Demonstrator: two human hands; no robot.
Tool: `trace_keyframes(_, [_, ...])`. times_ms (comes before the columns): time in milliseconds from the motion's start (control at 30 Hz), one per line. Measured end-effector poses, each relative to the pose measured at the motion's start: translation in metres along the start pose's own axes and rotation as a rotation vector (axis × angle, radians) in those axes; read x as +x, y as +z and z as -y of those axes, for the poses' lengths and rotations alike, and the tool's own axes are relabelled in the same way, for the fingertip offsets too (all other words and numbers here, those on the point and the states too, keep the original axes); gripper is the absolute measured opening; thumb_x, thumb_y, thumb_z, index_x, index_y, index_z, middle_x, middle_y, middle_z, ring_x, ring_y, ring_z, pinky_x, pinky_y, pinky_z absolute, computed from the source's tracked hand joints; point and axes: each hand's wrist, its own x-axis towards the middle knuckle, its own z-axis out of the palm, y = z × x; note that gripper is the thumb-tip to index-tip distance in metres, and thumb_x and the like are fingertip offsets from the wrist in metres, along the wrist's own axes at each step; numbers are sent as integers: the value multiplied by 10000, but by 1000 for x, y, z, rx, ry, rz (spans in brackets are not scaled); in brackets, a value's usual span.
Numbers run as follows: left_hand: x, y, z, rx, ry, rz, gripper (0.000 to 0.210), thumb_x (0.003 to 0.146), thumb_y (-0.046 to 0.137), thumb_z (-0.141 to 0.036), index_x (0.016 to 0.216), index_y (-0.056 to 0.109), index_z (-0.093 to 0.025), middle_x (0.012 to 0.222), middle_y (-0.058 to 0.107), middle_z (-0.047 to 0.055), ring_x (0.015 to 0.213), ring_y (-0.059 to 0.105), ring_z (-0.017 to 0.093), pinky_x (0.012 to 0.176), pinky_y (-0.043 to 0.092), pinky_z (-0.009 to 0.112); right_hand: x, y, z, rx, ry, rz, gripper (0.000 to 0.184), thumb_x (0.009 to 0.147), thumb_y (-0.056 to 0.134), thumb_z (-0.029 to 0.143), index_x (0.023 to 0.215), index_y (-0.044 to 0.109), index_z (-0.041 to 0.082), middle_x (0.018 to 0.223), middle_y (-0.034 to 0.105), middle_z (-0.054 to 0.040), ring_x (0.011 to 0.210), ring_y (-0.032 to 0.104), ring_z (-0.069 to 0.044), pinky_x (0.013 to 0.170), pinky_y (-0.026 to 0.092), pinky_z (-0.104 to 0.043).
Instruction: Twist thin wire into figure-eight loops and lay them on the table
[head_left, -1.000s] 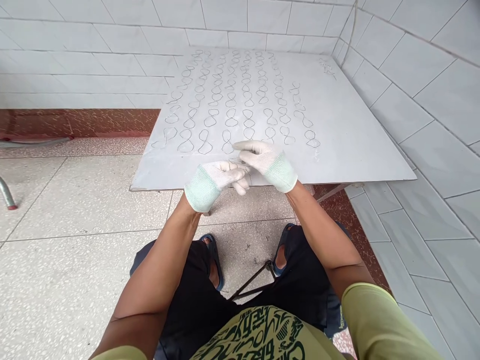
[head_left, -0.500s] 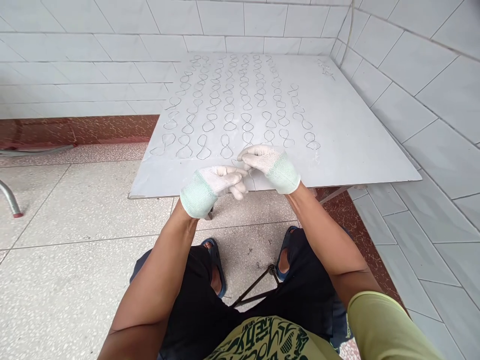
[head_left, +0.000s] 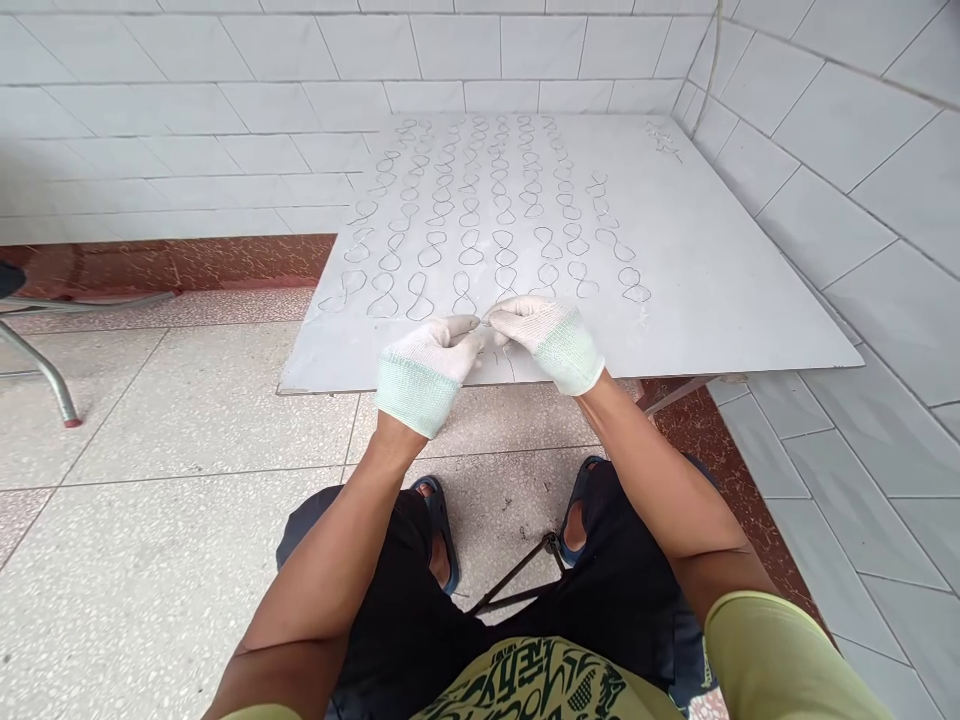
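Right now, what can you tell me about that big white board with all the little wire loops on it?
The board is a large, thin, flat sheet, pale grey-white and matt, lying level like a tabletop in the corner of a white-tiled room. A slanted leg shows under its right edge. Rows of wire loops, each bent like a figure eight, lie across its left and middle part; the right part is mostly bare. At its near edge, the gloved left hand and right hand meet fingertip to fingertip over it, pinching something too thin to make out.

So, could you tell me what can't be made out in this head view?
- Wire piece: too thin to tell its shape, mostly covered by the gloved left hand and right hand.
- Far wire loops on the board: too small to count.
- Metal leg: cut off by the left edge.
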Motion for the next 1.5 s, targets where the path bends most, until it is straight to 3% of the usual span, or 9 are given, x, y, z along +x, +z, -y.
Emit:
trace_keyframes(133, [-1,1,-2,-28,16,-10,173,862,766,-364,823,818,-204,613,688,15,565,560,162,517,376,275,0,5,-4,-57,-44,-5,284,965,740,382,723,749,234,788,760,4,795,673,-163,804,549,-311])
trace_keyframes(333, [-7,2,1,-109,44,-42,229,891,763,-424,772,768,-228,625,707,23,526,584,178,527,486,320,0,15,-13,-121,-102,-37,317,1022,649,377,754,743,235,824,786,7,858,705,-171,867,533,-316])
trace_keyframes(500, [-12,8,-2,-93,61,-77,252,910,738,-417,745,759,-227,586,668,7,505,563,166,532,476,314,2,15,-15,-116,-144,-49,317,1017,632,323,728,736,246,830,799,6,905,731,-182,920,541,-327])
trace_keyframes(767, [12,-1,18,-95,28,182,173,826,828,-382,814,842,-210,677,741,22,650,632,166,606,456,256,6,-6,-7,-84,-95,97,286,986,707,310,714,729,225,790,770,-1,811,695,-163,810,546,-307])
trace_keyframes(933, [11,-4,15,-130,20,193,223,820,813,-383,684,781,-210,600,653,18,607,563,172,599,474,284,7,-7,-6,-73,-53,140,242,990,718,305,768,750,216,785,772,3,812,713,-158,845,567,-304])
trace_keyframes(1067, [10,-3,11,-255,116,216,289,828,783,-344,582,712,-210,645,651,27,658,571,158,710,520,285,9,-10,-7,-47,-67,126,250,1053,671,411,979,808,214,970,840,-25,945,776,-190,930,599,-332])
trace_keyframes(1233, [7,1,11,-321,159,11,264,889,752,-322,647,706,-225,684,669,35,705,598,189,764,540,311,-2,-19,6,-378,-96,119,324,1013,721,488,1140,840,215,1169,855,-52,1140,780,-250,995,569,-362])
trace_keyframes(1333, [7,3,14,-400,175,30,275,911,759,-309,656,714,-215,693,663,25,687,563,166,753,509,293,-8,-15,6,-562,-82,190,292,988,761,494,1067,827,220,1058,843,-35,1002,771,-241,844,522,-344])
trace_keyframes(1500, [7,3,16,-436,154,21,238,900,794,-295,683,753,-207,688,661,9,672,557,153,742,494,280,-7,2,-4,-804,-217,196,369,1154,567,433,925,758,215,888,769,-31,815,656,-199,727,389,-353])
